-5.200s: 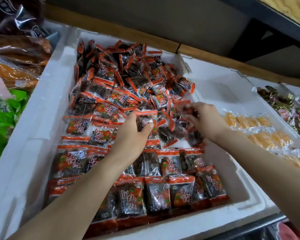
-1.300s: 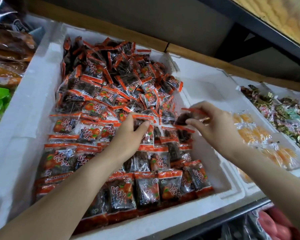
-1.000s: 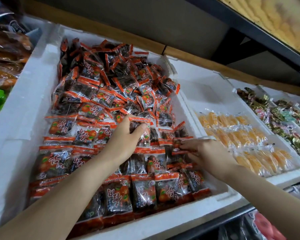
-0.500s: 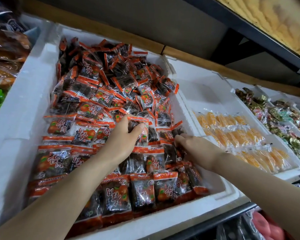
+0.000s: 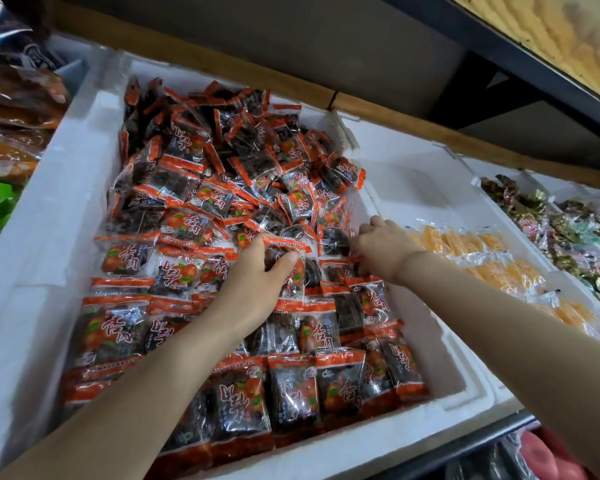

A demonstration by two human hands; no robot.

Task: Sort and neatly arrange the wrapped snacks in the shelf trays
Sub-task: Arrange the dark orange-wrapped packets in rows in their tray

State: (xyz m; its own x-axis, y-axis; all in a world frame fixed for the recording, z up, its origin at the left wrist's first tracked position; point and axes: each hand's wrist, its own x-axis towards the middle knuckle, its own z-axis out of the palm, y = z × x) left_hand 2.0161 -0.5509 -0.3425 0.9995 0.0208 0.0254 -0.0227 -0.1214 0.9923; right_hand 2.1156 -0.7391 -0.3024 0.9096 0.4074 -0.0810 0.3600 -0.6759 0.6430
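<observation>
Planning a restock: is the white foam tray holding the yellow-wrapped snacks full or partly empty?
Partly empty: the yellow-wrapped snacks cover only the near part of the white foam tray; its far floor shows bare.

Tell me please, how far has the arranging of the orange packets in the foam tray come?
Done: the near rows lie flat, side by side, in the white foam tray. In hand: the left hand grips one packet at the rows' far edge; the right hand reaches among packets by the tray's right wall, its grip hidden. Left: the far heap lies jumbled.
</observation>
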